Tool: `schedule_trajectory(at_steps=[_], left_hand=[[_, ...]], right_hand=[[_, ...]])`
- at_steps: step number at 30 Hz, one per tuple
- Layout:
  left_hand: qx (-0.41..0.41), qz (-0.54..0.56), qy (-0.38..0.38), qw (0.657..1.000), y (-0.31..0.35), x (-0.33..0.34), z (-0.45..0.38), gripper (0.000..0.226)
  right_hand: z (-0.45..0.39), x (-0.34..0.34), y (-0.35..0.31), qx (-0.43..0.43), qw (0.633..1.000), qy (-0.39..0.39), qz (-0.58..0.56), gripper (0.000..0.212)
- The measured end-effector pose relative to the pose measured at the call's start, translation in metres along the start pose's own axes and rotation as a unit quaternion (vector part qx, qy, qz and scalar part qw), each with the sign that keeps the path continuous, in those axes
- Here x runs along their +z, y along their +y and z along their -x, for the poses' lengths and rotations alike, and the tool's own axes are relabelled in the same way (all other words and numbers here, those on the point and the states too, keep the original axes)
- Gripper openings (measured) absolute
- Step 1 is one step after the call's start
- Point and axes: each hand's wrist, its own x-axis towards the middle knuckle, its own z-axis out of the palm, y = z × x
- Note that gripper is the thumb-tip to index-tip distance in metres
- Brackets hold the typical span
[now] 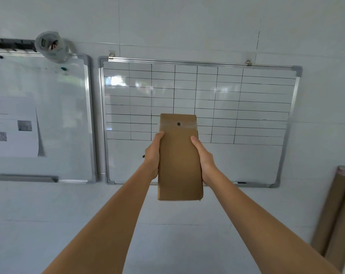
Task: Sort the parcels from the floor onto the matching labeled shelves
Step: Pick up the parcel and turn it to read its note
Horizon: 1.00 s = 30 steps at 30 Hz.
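Arms outstretched, left hand (152,155) and right hand (204,158) grip parcel (179,161) sides.

arms: two are showing, both bare from the bottom edge of the frame up to the wrists
sleeves: the person is wearing none that reach into view
left hand (152,155): it is showing bare, with no glove, ring or watch; only the thumb and the back of the hand are facing the camera
right hand (204,157): it is showing bare too, no band at the wrist; the thumb is lying in view
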Motion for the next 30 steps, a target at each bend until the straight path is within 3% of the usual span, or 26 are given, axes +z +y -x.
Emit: schedule_trajectory(at_steps=[10, 14, 17, 23, 26, 30], left_hand=[[0.035, -0.073, 0.047, 0.996, 0.0, 0.003, 0.004, 0.046], [0.063, -0.129, 0.032, 0.989, -0.004, 0.001, 0.005, 0.039], [0.08, -0.162, 0.046, 0.982, -0.007, 0.002, 0.007, 0.047], [0.079, -0.151, 0.026, 0.985, -0.01, 0.015, 0.019, 0.042], [0.07, -0.122, 0.011, 0.99, -0.007, 0.013, 0.019, 0.053], [0.058, -0.1, 0.002, 0.993, -0.01, 0.005, 0.018, 0.069]], right_hand=[[0.004, 0.009, 0.003, -0.051, 0.996, 0.076, -0.003, 0.035], [0.004, 0.018, 0.006, -0.093, 0.984, 0.145, 0.046, 0.054], [0.009, 0.025, 0.007, -0.135, 0.968, 0.18, 0.112, 0.07], [0.011, 0.041, 0.013, -0.162, 0.953, 0.195, 0.167, 0.097], [0.013, 0.047, 0.015, -0.164, 0.954, 0.194, 0.161, 0.089], [0.017, 0.051, 0.015, -0.207, 0.943, 0.194, 0.173, 0.059]])
